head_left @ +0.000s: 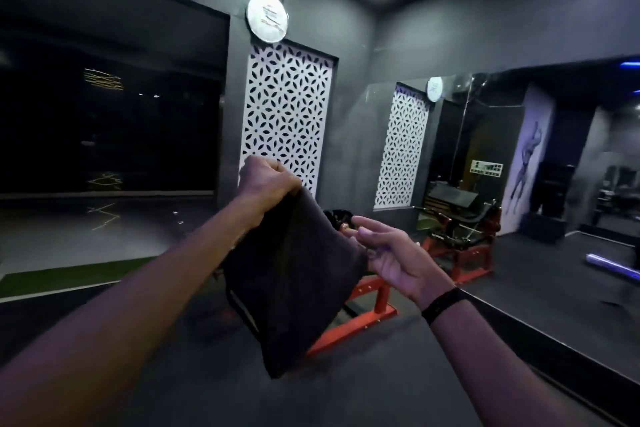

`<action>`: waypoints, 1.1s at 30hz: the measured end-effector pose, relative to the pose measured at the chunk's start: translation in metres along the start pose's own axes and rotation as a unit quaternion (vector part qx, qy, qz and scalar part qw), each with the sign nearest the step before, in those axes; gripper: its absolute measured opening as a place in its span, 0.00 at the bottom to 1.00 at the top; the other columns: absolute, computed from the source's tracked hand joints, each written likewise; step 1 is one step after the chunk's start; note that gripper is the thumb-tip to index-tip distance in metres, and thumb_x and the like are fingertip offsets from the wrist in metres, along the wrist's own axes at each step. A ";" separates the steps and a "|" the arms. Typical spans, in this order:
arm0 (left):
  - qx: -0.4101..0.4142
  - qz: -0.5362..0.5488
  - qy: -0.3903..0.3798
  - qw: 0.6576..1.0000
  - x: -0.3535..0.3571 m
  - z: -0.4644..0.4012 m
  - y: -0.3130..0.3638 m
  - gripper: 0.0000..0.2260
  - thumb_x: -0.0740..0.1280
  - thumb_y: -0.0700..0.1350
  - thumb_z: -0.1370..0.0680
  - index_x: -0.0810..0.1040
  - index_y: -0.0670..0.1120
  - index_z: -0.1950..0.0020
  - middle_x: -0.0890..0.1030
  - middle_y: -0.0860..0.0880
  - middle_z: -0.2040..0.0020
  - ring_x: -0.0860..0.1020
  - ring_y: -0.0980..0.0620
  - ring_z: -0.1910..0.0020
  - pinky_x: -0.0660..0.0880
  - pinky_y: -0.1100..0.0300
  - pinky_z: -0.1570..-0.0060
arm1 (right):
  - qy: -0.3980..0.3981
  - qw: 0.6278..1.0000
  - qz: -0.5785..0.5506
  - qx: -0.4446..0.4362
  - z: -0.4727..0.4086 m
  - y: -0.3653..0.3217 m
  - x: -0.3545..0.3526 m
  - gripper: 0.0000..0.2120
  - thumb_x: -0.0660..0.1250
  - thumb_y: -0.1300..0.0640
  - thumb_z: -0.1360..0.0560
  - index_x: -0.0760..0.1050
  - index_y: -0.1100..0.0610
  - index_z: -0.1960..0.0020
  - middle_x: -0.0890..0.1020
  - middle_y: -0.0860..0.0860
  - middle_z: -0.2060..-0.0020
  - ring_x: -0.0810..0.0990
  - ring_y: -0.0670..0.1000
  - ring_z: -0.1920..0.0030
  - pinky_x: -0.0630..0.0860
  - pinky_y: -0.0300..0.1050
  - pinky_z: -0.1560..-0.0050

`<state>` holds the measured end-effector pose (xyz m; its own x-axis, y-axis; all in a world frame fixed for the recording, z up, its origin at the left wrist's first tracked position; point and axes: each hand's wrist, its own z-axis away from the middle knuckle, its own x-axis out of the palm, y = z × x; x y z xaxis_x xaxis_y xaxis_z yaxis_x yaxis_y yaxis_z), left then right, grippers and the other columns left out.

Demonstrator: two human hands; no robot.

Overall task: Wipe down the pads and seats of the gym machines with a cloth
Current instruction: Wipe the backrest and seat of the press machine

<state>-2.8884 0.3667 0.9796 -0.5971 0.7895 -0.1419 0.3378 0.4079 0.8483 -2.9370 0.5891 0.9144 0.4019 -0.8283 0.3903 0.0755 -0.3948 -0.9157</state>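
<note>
head view:
step in hand: getting the cloth (294,274) ready. it hangs in the air in front of the person and touches no pad, so by my reading no wiping is under way at this moment.
cloth: dark and folded or doubled. it hangs from its top corner, with its lower end well above the floor.
left hand (268,180): the grip is clamped on the top corner of the cloth. the fingers are curled into a fist round the bunched fabric, just above the rest of the cloth.
right hand (388,253): the grip is apart. palm up, fingers loosely spread, just right of the cloth. the fingertips lie at the cloth's right edge; i cannot tell if they pinch that edge or only brush it.
wristband (445,303): dark band on the right wrist, right of the cloth and lower.
gym machine (374,291): red frame on the floor, behind the cloth and partly hidden by it. its pads are mostly out of sight.
mirror (485,156): on the wall, right of the cloth. it shows a reflected dark pad on a red frame.
next move: it likely calls for the right hand to take the free edge so the cloth sits flat in one palm. then the person must step close and press the cloth onto a pad behind it.
risk: a loosely bunched cloth would wipe with a small patch only.
</note>
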 end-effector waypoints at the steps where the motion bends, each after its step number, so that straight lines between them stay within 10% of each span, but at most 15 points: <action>1: -0.005 0.005 -0.007 1.000 0.010 -0.020 -0.008 0.03 0.73 0.37 0.33 0.81 0.41 0.66 0.78 0.47 0.70 0.74 0.53 0.68 0.71 0.60 0.69 | 0.007 1.000 -0.004 -0.011 -0.017 -0.009 -0.008 0.20 0.65 0.73 0.28 0.77 0.66 0.37 0.81 0.66 0.45 0.84 0.54 0.56 0.82 0.42 0.52; 10: -0.023 0.070 -0.081 0.994 0.141 -0.151 -0.053 0.06 0.72 0.35 0.34 0.79 0.44 0.70 0.79 0.46 0.70 0.75 0.51 0.69 0.75 0.57 0.67 | 0.074 0.988 -0.028 -0.134 -0.123 -0.074 -0.090 0.27 0.58 0.75 0.36 0.75 0.67 0.38 0.79 0.67 0.37 0.76 0.60 0.32 0.67 0.53 0.26; 18: -0.053 0.110 -0.191 0.974 0.286 -0.212 -0.102 0.05 0.71 0.35 0.33 0.81 0.33 0.61 0.78 0.43 0.68 0.74 0.51 0.68 0.70 0.60 0.68 | 0.163 0.967 0.060 -0.187 -0.184 -0.101 -0.196 0.27 0.65 0.75 0.36 0.76 0.66 0.37 0.83 0.62 0.42 0.83 0.55 0.42 0.81 0.40 0.46; 26: 0.004 0.088 -0.250 0.964 0.441 -0.294 -0.120 0.03 0.73 0.36 0.35 0.81 0.39 0.69 0.78 0.46 0.70 0.73 0.55 0.68 0.71 0.61 0.67 | 0.265 0.924 0.169 -0.217 -0.267 -0.145 -0.301 0.20 0.68 0.82 0.35 0.79 0.70 0.45 0.83 0.61 0.53 0.83 0.50 0.56 0.74 0.31 0.75; 33: 0.040 0.106 -0.269 0.957 0.565 -0.367 -0.124 0.04 0.74 0.36 0.35 0.82 0.44 0.69 0.83 0.47 0.68 0.79 0.53 0.65 0.74 0.61 0.65 | 0.324 0.884 0.217 -0.260 -0.357 -0.206 -0.388 0.17 0.71 0.80 0.34 0.81 0.62 0.52 0.82 0.55 0.58 0.81 0.45 0.57 0.79 0.31 0.61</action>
<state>-3.5349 0.5942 0.9817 -0.0561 0.9712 -0.2316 0.4770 0.2298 0.8483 -3.4345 0.8504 0.9859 -0.3284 -0.9340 0.1407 -0.4540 0.0255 -0.8906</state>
